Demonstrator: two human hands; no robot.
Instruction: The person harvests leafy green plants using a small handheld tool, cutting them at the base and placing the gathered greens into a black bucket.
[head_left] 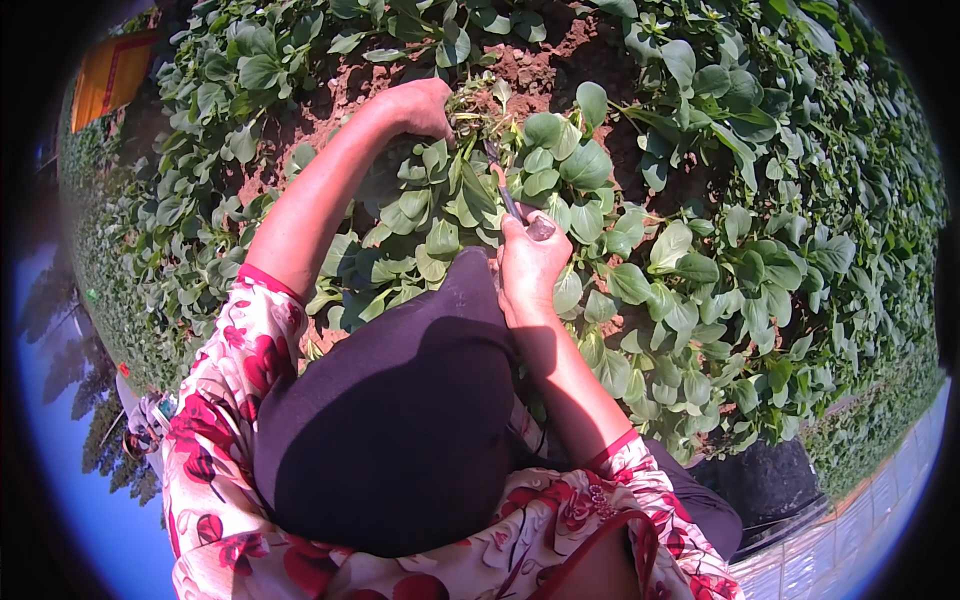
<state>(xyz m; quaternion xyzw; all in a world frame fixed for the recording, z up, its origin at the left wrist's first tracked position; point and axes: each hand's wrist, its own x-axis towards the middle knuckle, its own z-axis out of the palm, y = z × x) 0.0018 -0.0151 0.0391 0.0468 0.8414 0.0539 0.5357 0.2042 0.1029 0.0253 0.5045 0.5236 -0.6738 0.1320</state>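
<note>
My right hand (535, 262) is closed around the handle of a slim hand tool (507, 190). Its thin, dark shaft points away from me, with an orange-brown patch partway along. Leaves partly cover the far end, so the shape of its tip is unclear. Farther off and to the left, my left hand (425, 106) is curled into a fist beside a tangle of pale green leafy stems (475, 108). The stems come out at the fist, and its fingers are mostly turned from view. Broad-leaved green plants (585, 165) grow close around the tool.
Dense rows of leafy greens (745, 265) spread to both sides, with reddish soil (525, 70) between them. My dark-clothed knee (390, 400) rises between my arms. A black container (765, 485) stands at the lower right, near pale sheeting (840, 545). An orange panel (112, 78) shows far left.
</note>
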